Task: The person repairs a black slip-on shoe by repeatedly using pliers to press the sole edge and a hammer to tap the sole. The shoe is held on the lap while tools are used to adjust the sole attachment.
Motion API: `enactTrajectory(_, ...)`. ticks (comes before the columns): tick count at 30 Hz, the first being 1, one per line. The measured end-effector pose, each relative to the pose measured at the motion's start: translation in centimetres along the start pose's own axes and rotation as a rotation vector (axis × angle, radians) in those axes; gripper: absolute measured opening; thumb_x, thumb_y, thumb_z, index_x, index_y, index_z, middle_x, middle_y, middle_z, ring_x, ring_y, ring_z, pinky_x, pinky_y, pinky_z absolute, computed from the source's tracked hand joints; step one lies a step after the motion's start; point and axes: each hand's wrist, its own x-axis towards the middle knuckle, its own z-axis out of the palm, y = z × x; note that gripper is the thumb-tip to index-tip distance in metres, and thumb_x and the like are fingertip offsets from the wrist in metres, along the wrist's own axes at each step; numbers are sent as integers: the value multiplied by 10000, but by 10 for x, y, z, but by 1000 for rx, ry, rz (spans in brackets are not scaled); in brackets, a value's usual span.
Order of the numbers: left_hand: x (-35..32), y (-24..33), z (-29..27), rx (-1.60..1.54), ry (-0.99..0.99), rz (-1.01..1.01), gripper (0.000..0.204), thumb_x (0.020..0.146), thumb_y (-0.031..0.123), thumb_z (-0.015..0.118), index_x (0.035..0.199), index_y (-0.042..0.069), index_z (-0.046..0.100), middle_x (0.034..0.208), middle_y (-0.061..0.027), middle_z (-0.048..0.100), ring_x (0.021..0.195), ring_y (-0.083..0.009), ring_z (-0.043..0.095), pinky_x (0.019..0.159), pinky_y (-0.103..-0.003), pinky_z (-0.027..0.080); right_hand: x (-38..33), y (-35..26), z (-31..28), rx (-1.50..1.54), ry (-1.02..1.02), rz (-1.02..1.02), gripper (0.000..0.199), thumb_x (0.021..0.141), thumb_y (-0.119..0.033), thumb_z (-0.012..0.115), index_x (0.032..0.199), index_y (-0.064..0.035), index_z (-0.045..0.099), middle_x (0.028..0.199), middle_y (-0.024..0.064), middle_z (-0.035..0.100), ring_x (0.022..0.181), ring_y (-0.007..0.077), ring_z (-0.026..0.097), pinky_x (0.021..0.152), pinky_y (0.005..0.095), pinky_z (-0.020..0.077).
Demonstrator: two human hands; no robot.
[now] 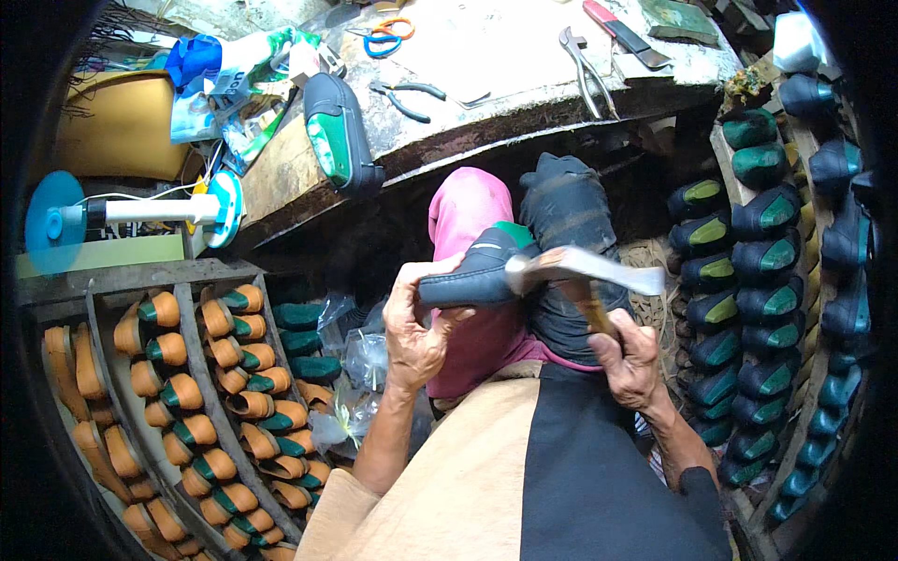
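Over my lap, my left hand is wrapped round the heel end of a dark shoe with a green patch. My right hand grips a hammer by its wooden handle. The hammer's metal head is at the shoe's right end, but I cannot tell if it touches. Beneath the shoe are my knees, one under pink cloth and the other under dark cloth. A second dark shoe with a green panel rests on the bench's left corner.
On the worn bench lie scissors, black-handled pliers, pincers and a red-handled knife. Racks of orange-and-green shoes stand left, with dark-and-green shoes racked right. A lamp-like white tube sits far left.
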Motion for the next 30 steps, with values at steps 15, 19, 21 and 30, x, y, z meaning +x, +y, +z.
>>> enactTrajectory(15, 32, 7, 67, 253, -90, 251, 631, 741, 120, 1057, 1280, 75, 733, 1220, -142, 823, 1189, -335, 785, 1272, -599, 450, 5, -12, -71, 26, -86, 186, 287, 1150, -245, 722, 1124, 39, 697, 699, 71, 564, 587, 175, 548, 577, 385, 446)
enactTrajectory(19, 33, 0, 81, 301, -68, 330, 599, 747, 111, 1053, 1249, 74, 728, 1204, -145, 820, 1161, -344, 785, 1277, -618, 456, -2, -15, -85, 361, -31, 313, 301, 1169, -274, 702, 1133, 24, 723, 688, -10, 581, 592, 93, 529, 552, 308, 407)
enactTrajectory(21, 37, -5, 89, 239, -110, 337, 585, 746, 120, 1056, 1226, 78, 726, 1185, -138, 819, 1141, -330, 786, 1269, -616, 464, -4, -19, -90, 103, -33, 271, 305, 1157, -262, 716, 1138, 42, 714, 680, 66, 585, 568, 151, 548, 558, 342, 433)
enactTrajectory(30, 57, -12, 137, 340, -147, 483, 462, 765, 197, 1023, 1101, 77, 729, 1051, -113, 786, 986, -341, 767, 994, -496, 582, -5, -48, -128, -402, 2, 81, 273, 1089, -265, 776, 1053, -7, 695, 647, 182, 520, 515, 338, 561, 549, 434, 434)
